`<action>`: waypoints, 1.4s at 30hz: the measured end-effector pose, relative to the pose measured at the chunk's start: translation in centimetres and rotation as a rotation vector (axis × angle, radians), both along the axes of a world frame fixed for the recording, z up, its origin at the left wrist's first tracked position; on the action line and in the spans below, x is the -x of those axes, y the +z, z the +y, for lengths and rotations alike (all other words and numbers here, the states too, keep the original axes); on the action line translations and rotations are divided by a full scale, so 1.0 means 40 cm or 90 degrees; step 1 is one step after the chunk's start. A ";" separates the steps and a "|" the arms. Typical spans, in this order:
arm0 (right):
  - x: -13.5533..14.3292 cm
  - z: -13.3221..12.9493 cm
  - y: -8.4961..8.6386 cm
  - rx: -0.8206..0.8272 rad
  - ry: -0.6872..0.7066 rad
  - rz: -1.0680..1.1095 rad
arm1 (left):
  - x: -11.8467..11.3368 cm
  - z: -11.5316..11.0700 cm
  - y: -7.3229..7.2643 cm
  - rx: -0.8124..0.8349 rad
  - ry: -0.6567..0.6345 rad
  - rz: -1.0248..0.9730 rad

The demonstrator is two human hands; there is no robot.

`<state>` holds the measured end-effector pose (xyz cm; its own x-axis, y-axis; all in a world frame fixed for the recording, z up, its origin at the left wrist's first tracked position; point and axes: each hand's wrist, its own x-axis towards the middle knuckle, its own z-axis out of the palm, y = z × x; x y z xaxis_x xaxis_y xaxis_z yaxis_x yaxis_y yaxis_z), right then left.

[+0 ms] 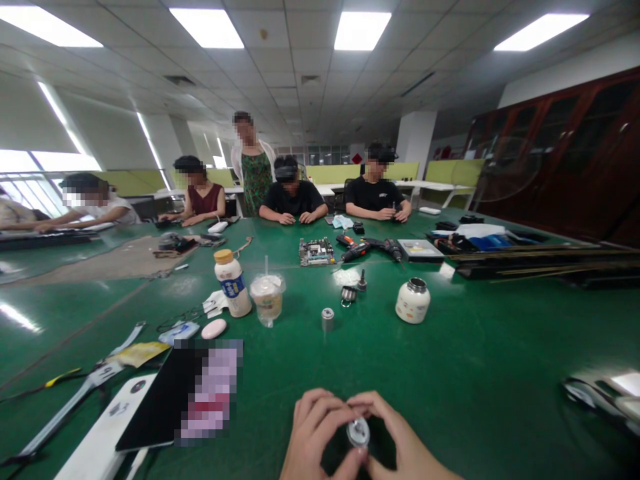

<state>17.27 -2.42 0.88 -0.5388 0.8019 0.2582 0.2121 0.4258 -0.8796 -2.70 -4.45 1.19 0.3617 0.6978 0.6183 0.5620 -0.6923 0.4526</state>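
Low in the head view, both hands meet around a small round silver-grey metal piece (358, 433), its top face turned up towards me. My left hand (317, 430) has its fingers curled round the left side, with the thumb below. My right hand (400, 440) closes on it from the right, index finger at the far edge; its thumb is partly hidden. Beyond the hands stands a short silver cylinder (327, 320) with a similar top. Farther off are a metal cap with a ring (349, 295), a small dark fitting (361, 281) and a lidless cream flask (413, 302).
Left of centre stand a milk bottle (233, 285) and a lidded plastic cup (267, 300). A dark tablet (163, 393) lies nearer left. Across the green table (480, 360) are a circuit board (317, 252) and power drills (370, 248). Several people are opposite.
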 end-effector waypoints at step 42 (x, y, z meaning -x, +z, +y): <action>0.000 0.000 0.016 0.018 -0.052 -0.094 | 0.034 0.034 -0.041 0.122 0.372 0.089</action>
<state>17.29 -2.42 1.51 -0.5018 0.8505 0.1576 0.3732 0.3773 -0.8476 -4.06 -3.08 -0.45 -0.0450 0.8982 0.4373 0.8856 -0.1667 0.4335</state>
